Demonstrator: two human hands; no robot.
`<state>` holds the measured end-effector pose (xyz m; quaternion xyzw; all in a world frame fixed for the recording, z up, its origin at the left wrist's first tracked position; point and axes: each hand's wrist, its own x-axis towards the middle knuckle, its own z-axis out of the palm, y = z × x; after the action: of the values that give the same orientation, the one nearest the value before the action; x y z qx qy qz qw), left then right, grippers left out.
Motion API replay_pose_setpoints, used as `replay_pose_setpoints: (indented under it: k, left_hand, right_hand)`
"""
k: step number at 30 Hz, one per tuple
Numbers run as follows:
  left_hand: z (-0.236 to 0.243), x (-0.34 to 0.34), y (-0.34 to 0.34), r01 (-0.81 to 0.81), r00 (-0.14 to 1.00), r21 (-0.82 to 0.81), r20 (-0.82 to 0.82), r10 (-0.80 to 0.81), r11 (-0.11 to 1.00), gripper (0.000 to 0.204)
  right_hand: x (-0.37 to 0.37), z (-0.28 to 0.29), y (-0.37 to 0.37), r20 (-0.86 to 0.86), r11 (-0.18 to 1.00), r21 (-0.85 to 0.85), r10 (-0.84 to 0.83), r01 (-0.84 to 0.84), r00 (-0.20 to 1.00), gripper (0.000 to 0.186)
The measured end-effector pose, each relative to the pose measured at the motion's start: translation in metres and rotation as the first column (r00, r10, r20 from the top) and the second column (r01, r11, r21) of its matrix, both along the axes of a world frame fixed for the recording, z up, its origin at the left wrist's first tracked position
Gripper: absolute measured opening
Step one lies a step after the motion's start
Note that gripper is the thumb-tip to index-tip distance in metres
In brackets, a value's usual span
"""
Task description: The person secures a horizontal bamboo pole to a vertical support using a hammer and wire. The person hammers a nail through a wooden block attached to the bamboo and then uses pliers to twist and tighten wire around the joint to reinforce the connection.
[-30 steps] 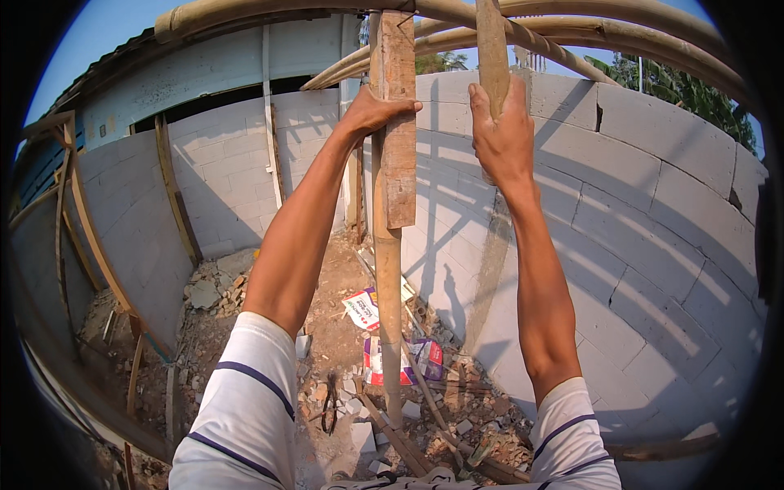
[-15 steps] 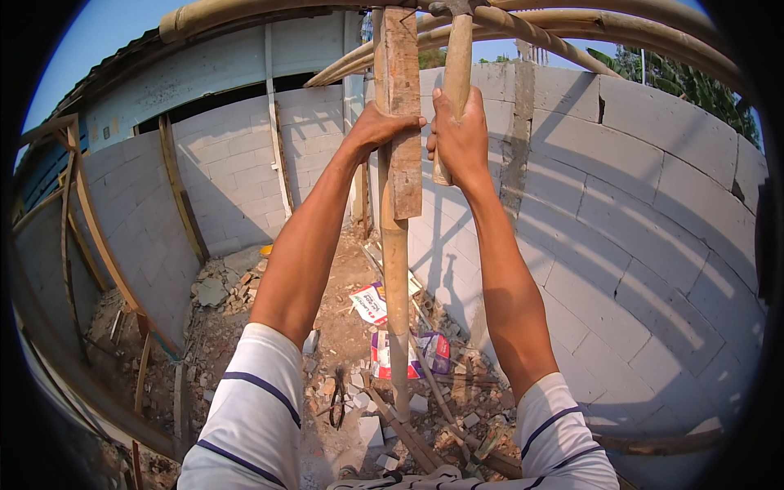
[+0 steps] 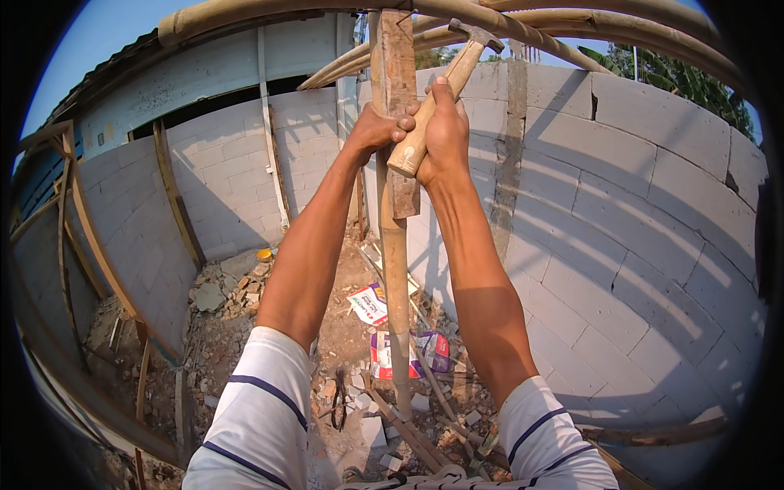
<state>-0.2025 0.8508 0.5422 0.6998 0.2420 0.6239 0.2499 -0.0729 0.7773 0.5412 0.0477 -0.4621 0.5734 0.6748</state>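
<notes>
With my right hand (image 3: pixel 445 135) I grip a hammer (image 3: pixel 462 69) by its pale wooden handle. It tilts, its metal head up to the right and its butt end down to the left, close in front of the plank. My left hand (image 3: pixel 377 131) is closed around a rough, weathered wooden plank (image 3: pixel 398 73) and the upright bamboo pole (image 3: pixel 395 278) behind it. The two hands are side by side, and the fingertips of my left come near the hammer handle. A thin dark piece, perhaps a nail, shows at the plank's top.
Horizontal bamboo poles (image 3: pixel 563 26) cross overhead. A grey block wall (image 3: pixel 621 212) curves along the right, another (image 3: pixel 220 175) stands at the back left. Rubble (image 3: pixel 233 290), torn printed sacks (image 3: pixel 408 355) and loose sticks (image 3: pixel 408 441) litter the ground. A timber frame (image 3: pixel 102 237) rises at left.
My right hand has shifted left toward the plank. The hammer has gone from nearly upright to tilted, its head now lower and away from the plank's top. My left hand keeps its hold.
</notes>
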Motion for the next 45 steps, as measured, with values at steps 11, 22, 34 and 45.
replay_pose_setpoints:
  k: [11,22,34,45]
  left_hand:
    - [0.008,-0.015,0.005,-0.120,0.974,-0.170,-0.210,0.083,0.978,0.039]
    - [0.004,-0.007,0.005,-0.220,0.963,-0.042,-0.169,0.210,0.975,0.059]
    - [0.007,-0.008,0.009,-0.331,0.934,-0.079,-0.174,0.314,0.940,0.062]
    - [0.003,-0.010,0.002,-0.317,0.936,-0.068,-0.183,0.300,0.946,0.064]
  right_hand:
    - [0.019,0.007,0.002,0.326,0.932,0.162,-0.361,0.324,0.874,0.030]
    - [0.050,0.007,0.032,0.273,0.279,0.653,-0.954,0.704,0.124,0.033]
    - [0.068,0.001,0.035,0.152,0.215,0.665,-0.977,0.716,0.151,0.035]
    - [0.079,0.017,0.015,0.099,0.221,0.642,-0.974,0.735,0.206,0.039]
